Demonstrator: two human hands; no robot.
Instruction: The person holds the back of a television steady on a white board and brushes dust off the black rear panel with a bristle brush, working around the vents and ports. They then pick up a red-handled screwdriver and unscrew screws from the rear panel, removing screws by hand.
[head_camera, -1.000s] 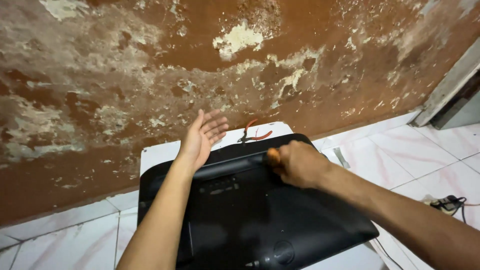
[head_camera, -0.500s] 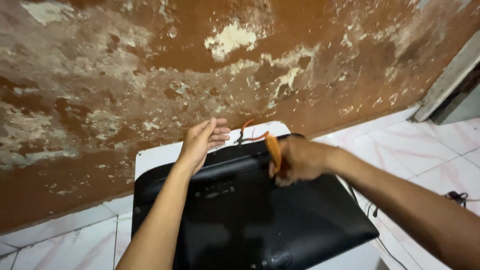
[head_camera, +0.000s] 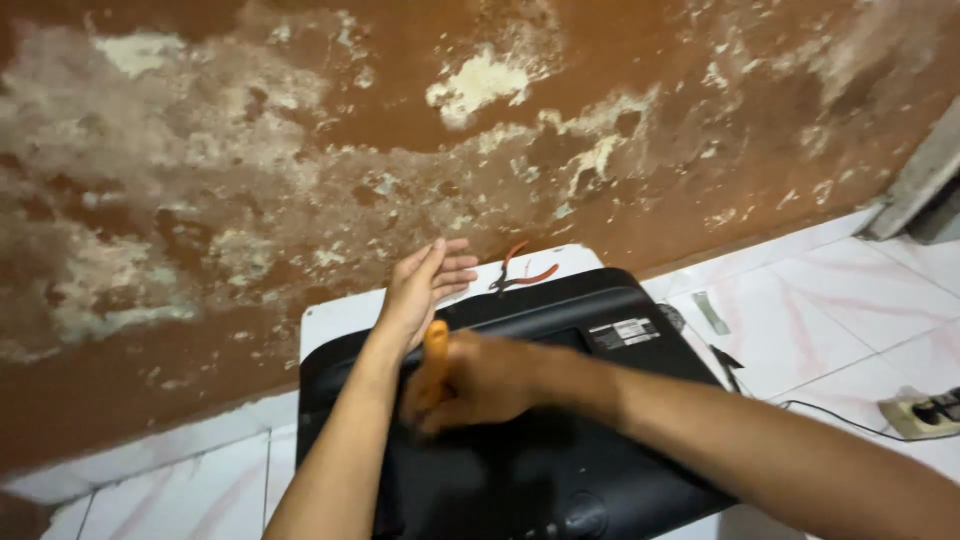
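Brown paint peels off the wall (head_camera: 300, 150) behind everything, with pale patches showing; the floor (head_camera: 840, 290) has white tiles with pink streaks. A white power strip (head_camera: 925, 412) lies on the tiles at the far right, and a thin black cable (head_camera: 830, 418) runs toward it; a small grey strip (head_camera: 711, 312) lies on the floor near the big black thing. Red-handled pliers (head_camera: 522, 275) rest on the white worktop (head_camera: 335, 315), just past the fingers of the left hand.

The big black device (head_camera: 560, 440) lies flat on the worktop, back side up, with a small label (head_camera: 623, 332) on it. The left hand (head_camera: 425, 285) is spread flat with fingers straight, resting at the far edge of the device; it holds nothing. The right hand (head_camera: 480, 380) is clenched around an orange handle (head_camera: 436, 362) over the middle of the device; the tool's tip is hidden.
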